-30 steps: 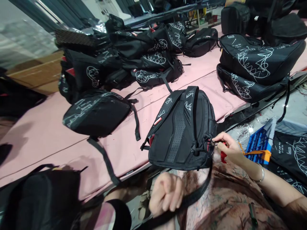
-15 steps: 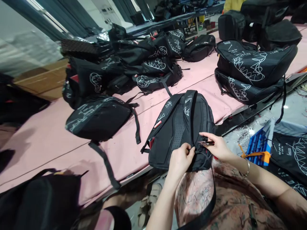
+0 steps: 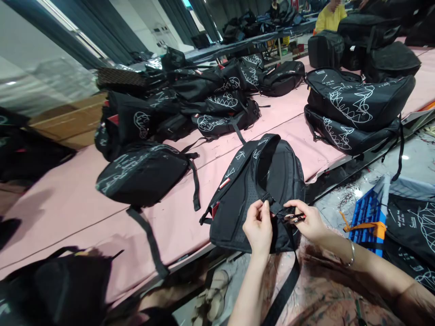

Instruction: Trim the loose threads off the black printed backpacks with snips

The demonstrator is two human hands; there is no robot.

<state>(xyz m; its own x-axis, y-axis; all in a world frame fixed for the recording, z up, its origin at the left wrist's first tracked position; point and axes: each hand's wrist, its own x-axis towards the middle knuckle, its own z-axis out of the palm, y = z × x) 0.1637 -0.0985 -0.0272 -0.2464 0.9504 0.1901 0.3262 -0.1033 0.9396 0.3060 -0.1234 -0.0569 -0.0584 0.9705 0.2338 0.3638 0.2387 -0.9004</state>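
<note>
A black backpack (image 3: 231, 213) lies back side up at the table edge in front of me, white line drawings on its straps. My left hand (image 3: 258, 225) is closed in a pinch on the lower end of a shoulder strap (image 3: 261, 174), which bows up off the back panel. Close by on the right, my right hand (image 3: 308, 221) grips small dark thread snips (image 3: 294, 218), their tips pointing left toward the strap's webbing. Fingers of my right hand also touch the webbing near the strap end. A long webbing tail (image 3: 283, 285) hangs down over my lap.
More black backpacks lie on the pink table (image 3: 176, 231): one at left (image 3: 146, 174), a heap (image 3: 210, 99) behind, a stack (image 3: 360, 104) at right. A blue crate (image 3: 369, 217) with printed bags stands at lower right. A person in yellow (image 3: 331, 18) is far back.
The shoulder strap has been lifted into an arch, with my left hand now at its lower end. My right hand and the snips have shifted slightly; the view has tilted up a little.
</note>
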